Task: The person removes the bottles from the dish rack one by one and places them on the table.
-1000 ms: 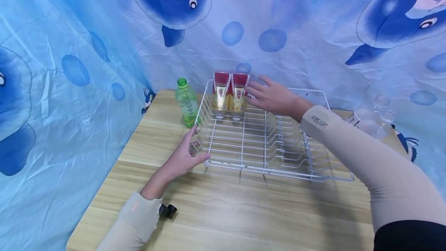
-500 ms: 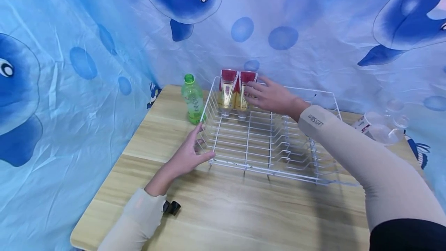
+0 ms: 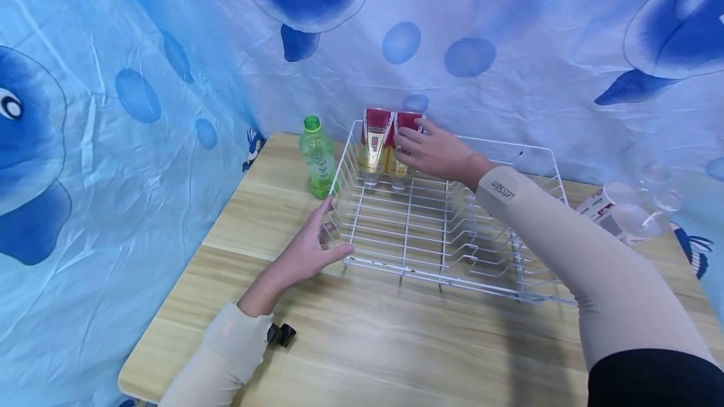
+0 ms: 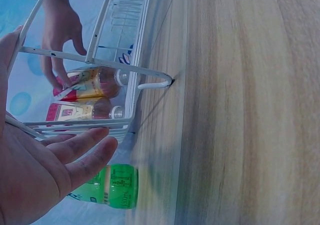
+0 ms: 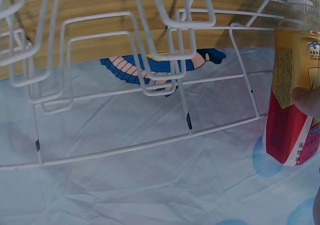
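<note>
Two bottles with red and gold labels stand upside down, side by side, at the back left of a white wire dish rack (image 3: 408, 231). My right hand (image 3: 438, 152) lies across the right bottle (image 3: 400, 168), its fingers touching the label. One fingertip shows against that bottle (image 5: 290, 95) in the right wrist view. Close to it is the left bottle (image 3: 374, 149), neck downward. My left hand (image 3: 308, 247) is at the rack's left end, fingers extended along the outside and thumb near the front corner. In the left wrist view the fingers (image 4: 82, 150) look fairly straight.
A green plastic bottle (image 3: 319, 165) stands upright just left of the rack. Clear plastic containers (image 3: 630, 209) lie on the right part of the wooden table (image 3: 351, 344). A blue curtain (image 3: 186, 112) with whale prints hangs behind and at the left.
The head view has shifted, so the scene sits further right. My right hand has moved slightly left relative to the bottles, covering more of the right one. My left hand stays at the rack.
</note>
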The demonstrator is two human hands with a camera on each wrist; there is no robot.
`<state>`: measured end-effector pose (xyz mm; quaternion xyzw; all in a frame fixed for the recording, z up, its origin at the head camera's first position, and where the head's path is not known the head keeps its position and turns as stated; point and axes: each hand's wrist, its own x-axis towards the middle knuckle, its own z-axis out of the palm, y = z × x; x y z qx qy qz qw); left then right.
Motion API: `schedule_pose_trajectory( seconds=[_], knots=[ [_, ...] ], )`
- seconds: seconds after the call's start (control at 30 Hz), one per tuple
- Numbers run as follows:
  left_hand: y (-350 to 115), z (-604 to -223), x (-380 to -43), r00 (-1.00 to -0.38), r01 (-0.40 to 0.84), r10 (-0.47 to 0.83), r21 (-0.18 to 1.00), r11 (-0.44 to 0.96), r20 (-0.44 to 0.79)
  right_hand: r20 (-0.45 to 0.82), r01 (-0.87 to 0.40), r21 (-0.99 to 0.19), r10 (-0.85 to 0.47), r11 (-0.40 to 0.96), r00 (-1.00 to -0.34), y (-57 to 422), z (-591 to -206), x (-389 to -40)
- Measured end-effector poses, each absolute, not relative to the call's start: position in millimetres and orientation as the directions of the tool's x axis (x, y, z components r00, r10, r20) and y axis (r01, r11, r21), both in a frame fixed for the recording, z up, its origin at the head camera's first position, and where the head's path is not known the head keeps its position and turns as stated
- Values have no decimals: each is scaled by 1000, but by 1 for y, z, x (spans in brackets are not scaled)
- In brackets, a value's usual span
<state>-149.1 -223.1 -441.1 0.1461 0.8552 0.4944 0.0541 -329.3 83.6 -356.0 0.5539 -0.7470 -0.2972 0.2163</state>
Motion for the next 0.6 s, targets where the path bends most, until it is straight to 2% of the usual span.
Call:
schedule_pose_trajectory(
  seconds=[0.2,0.6],
  knots=[
    [-223,-439,-148,-950,186,311,866,464,37,-46,-697,682,-939,220,-341,81,-359,-332],
    [-224,-439,-150,-950,174,310,877,448,29,-13,-689,686,-944,232,-330,80,-364,-344]
  ],
)
